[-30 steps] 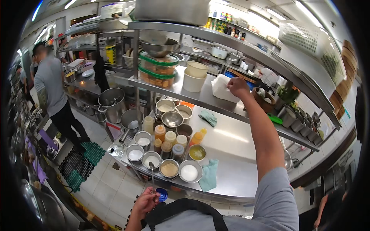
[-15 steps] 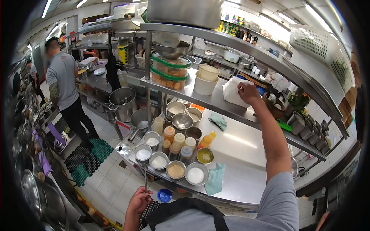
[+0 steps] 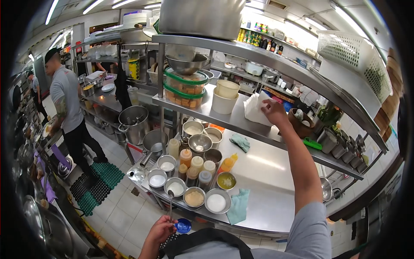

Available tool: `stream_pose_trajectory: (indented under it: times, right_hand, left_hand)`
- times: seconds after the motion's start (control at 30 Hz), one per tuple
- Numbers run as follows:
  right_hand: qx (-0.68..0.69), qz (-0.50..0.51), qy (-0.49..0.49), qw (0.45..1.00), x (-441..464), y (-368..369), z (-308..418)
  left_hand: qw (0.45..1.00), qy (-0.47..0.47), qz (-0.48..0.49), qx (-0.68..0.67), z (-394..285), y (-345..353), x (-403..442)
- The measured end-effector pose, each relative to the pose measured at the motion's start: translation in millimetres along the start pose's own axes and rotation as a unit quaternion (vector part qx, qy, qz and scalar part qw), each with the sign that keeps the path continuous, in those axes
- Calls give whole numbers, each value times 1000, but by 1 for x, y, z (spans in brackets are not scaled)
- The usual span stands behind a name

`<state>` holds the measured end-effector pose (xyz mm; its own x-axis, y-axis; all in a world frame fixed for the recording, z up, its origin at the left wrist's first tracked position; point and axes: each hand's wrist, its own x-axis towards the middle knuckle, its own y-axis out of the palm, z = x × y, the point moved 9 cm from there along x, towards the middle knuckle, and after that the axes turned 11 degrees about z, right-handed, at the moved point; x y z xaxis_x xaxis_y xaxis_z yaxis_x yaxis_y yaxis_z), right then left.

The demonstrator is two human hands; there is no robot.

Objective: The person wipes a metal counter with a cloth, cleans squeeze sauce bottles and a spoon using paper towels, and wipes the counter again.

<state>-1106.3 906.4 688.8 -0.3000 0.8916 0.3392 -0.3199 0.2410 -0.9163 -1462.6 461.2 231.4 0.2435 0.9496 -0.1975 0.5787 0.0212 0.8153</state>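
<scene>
My left hand (image 3: pixel 162 229), low in the view, is closed round the handle of a metal spoon (image 3: pixel 170 207). The spoon's bowl end points up, in front of a metal bowl of white powder (image 3: pixel 175 187). My right arm stretches over the steel counter to the middle shelf, where my right hand (image 3: pixel 276 113) pinches the raised edge of a white paper napkin at a stack of paper napkins (image 3: pixel 254 108). Left of the stack stand nested cream tubs (image 3: pixel 225 101). Below are several squeeze bottles (image 3: pixel 197 163) and small bowls of white and tan powder.
A steel shelf rack (image 3: pixel 258 52) spans the counter (image 3: pixel 267 181). Green-lidded containers (image 3: pixel 184 93) stand on its left. Green cloths (image 3: pixel 238 207) lie on the counter, beside a bowl of yellow-green liquid (image 3: pixel 226 181). A co-worker (image 3: pixel 71 103) stands at left near a rubber mat (image 3: pixel 97 185).
My right fingers have pulled the napkin's edge up and to the right of the stack. The spoon has shifted right and now overlaps a powder bowl. The co-worker has shifted stance.
</scene>
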Motion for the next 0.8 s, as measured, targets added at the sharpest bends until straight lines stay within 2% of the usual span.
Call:
stream_pose_trajectory:
  times: [0.03, 0.27, 0.33, 0.4, 0.43, 0.47, 0.5, 0.53, 0.57, 0.6, 0.67, 0.77, 0.8]
  right_hand:
    - [14, 27, 18, 999, 1, 3, -4]
    - [52, -31, 14, 998, -7, 0, -4]
    - [-14, -126, -46, 991, -6, -1, -10]
    - [30, -167, -71, 983, -19, -15, -13]
    - [52, -165, -74, 982, -22, -17, -9]
    - [66, -97, -8, 993, -20, -15, -14]
    - [32, -77, 5, 997, -29, -21, -1]
    - [-17, -13, 46, 999, -34, -17, 8]
    - [-35, -1, 39, 999, -37, -9, 3]
    - [20, 21, -14, 999, -31, 8, -11]
    - [65, 25, -5, 998, -42, 9, -6]
    - [124, -104, -21, 987, -53, -11, -18]
    - [180, -113, -48, 976, -66, -23, -10]
  left_hand:
    - [1000, -5, 2, 1, 0, 1, 0]
    - [998, -25, 28, 54, -15, 27, 1]
    - [997, -21, 34, 60, -23, 46, -2]
    - [997, -23, 43, 56, -21, 47, -3]
    - [998, -18, 44, 51, -20, 44, -3]
    - [995, -20, 50, 87, -20, 45, -3]
    - [994, -21, 48, 93, -20, 46, -3]
    - [993, -26, 52, 100, -20, 49, -2]
    - [994, -21, 55, 96, -21, 50, -3]
    - [994, -21, 62, 93, -21, 53, -3]
    - [992, -26, 78, 95, -20, 65, -2]
    - [988, -17, 79, 132, -27, 91, -4]
    - [988, -9, 81, 132, -30, 97, -5]
